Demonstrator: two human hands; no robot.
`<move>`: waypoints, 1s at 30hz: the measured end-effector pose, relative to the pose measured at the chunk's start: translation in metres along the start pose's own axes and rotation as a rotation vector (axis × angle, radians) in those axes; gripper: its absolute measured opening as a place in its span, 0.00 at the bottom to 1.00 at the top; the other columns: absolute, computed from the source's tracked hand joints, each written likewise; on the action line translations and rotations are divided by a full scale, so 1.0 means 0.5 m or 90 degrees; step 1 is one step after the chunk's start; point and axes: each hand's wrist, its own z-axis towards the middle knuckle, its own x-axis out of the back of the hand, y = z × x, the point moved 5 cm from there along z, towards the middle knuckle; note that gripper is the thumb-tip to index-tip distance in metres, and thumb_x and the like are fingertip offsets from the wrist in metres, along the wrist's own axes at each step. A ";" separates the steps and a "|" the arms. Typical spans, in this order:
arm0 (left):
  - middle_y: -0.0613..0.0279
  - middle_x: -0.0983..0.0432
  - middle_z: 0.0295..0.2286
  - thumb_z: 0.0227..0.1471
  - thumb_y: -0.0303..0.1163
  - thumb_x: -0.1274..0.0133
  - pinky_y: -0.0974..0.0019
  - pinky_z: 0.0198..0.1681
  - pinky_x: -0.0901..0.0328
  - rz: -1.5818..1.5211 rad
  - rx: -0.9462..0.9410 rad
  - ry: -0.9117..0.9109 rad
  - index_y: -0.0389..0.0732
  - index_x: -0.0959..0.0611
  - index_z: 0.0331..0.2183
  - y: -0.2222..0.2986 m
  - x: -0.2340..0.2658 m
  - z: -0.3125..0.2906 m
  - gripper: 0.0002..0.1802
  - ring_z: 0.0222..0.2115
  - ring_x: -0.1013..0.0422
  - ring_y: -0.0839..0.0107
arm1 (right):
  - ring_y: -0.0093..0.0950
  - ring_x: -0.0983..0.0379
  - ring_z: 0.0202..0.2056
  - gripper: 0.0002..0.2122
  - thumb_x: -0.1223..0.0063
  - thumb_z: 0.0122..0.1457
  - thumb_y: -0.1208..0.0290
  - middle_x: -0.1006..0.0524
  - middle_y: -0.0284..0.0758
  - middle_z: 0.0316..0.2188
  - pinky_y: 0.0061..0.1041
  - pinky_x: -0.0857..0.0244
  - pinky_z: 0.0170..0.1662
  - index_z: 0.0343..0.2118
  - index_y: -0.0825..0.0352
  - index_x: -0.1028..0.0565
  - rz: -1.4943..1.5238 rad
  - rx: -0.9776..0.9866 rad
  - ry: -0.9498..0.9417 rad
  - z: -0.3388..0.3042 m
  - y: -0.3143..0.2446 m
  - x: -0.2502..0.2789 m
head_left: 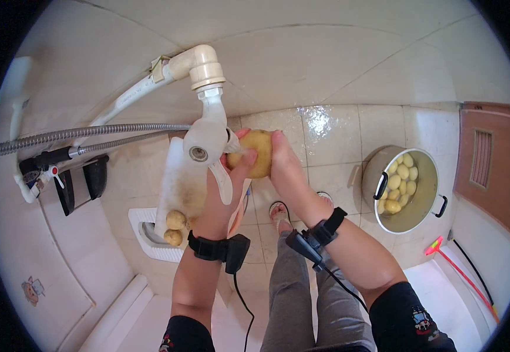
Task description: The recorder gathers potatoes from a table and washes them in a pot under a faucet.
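Note:
A large yellow-brown potato (261, 154) is held between my two hands, beside the spout of a white tap (208, 136). My left hand (241, 168) grips its left side, the thumb lying across the front; the tap's long lever partly covers this hand. My right hand (283, 157) closes round the right side, fingers mostly hidden behind the potato. Water seems to run from the spout onto it. Below and left of the tap is a white basin (172, 170), with a small potato (176, 220) and another potato (173, 237) at its near end.
A deep metal pot (430, 202) with black handles stands on the tiled floor at right, holding several pale potatoes (394, 182). A squat toilet (140, 226) lies at left. Metal hoses (131, 128) run to the tap. A red-handled squeegee (460, 270) leans at lower right.

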 end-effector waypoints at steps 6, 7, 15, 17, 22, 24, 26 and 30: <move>0.60 0.31 0.47 0.50 0.21 0.47 0.66 0.53 0.38 -0.074 -0.010 -0.139 0.35 0.33 0.53 -0.001 0.005 0.006 0.27 0.48 0.34 0.70 | 0.30 0.32 0.38 0.20 0.72 0.67 0.55 0.28 0.43 0.33 0.28 0.38 0.45 0.43 0.69 0.34 -0.035 0.020 0.000 -0.002 -0.022 0.000; 0.60 0.31 0.46 0.50 0.21 0.47 0.66 0.53 0.38 -0.072 -0.006 -0.141 0.35 0.32 0.53 0.000 0.005 0.008 0.27 0.48 0.33 0.70 | 0.31 0.31 0.38 0.20 0.73 0.67 0.55 0.27 0.44 0.33 0.28 0.38 0.45 0.43 0.68 0.34 -0.039 0.045 -0.001 -0.004 -0.026 -0.002; 0.61 0.29 0.45 0.44 0.20 0.40 0.67 0.52 0.37 0.055 -0.011 0.007 0.36 0.29 0.49 0.020 -0.013 0.015 0.28 0.47 0.32 0.71 | 0.33 0.29 0.39 0.21 0.74 0.67 0.53 0.26 0.46 0.35 0.30 0.37 0.45 0.46 0.67 0.35 -0.107 0.077 0.001 -0.012 -0.042 -0.006; 0.61 0.30 0.46 0.42 0.20 0.39 0.67 0.52 0.37 0.052 -0.007 -0.003 0.37 0.29 0.49 0.018 -0.012 0.013 0.30 0.47 0.32 0.71 | 0.33 0.29 0.39 0.21 0.74 0.67 0.53 0.26 0.47 0.35 0.30 0.37 0.45 0.46 0.67 0.35 -0.069 0.078 0.000 -0.003 -0.034 -0.002; 0.63 0.31 0.48 0.37 0.21 0.35 0.67 0.54 0.39 -0.065 -0.009 -0.172 0.39 0.34 0.53 0.012 -0.005 0.007 0.39 0.49 0.34 0.71 | 0.34 0.28 0.37 0.20 0.72 0.68 0.54 0.26 0.46 0.33 0.29 0.36 0.43 0.45 0.67 0.35 -0.123 0.083 -0.018 -0.004 -0.053 0.006; 0.63 0.31 0.47 0.39 0.22 0.36 0.67 0.53 0.38 -0.024 -0.031 -0.156 0.39 0.32 0.52 0.017 0.000 0.005 0.36 0.48 0.33 0.71 | 0.34 0.28 0.36 0.19 0.71 0.68 0.55 0.26 0.46 0.32 0.29 0.35 0.41 0.46 0.67 0.35 -0.106 0.069 -0.025 -0.006 -0.049 -0.004; 0.63 0.30 0.46 0.40 0.23 0.36 0.67 0.52 0.37 0.016 -0.053 -0.140 0.38 0.30 0.50 0.016 0.005 0.008 0.33 0.47 0.32 0.71 | 0.34 0.28 0.34 0.18 0.70 0.68 0.56 0.26 0.45 0.31 0.28 0.35 0.40 0.46 0.66 0.35 -0.091 0.054 -0.032 -0.009 -0.054 -0.014; 0.61 0.28 0.44 0.52 0.29 0.47 0.68 0.47 0.35 0.017 -0.125 0.113 0.36 0.25 0.44 -0.017 0.059 0.036 0.16 0.42 0.31 0.72 | 0.36 0.27 0.32 0.16 0.66 0.67 0.59 0.25 0.45 0.30 0.29 0.33 0.38 0.47 0.67 0.36 -0.183 0.037 -0.066 -0.019 -0.065 -0.037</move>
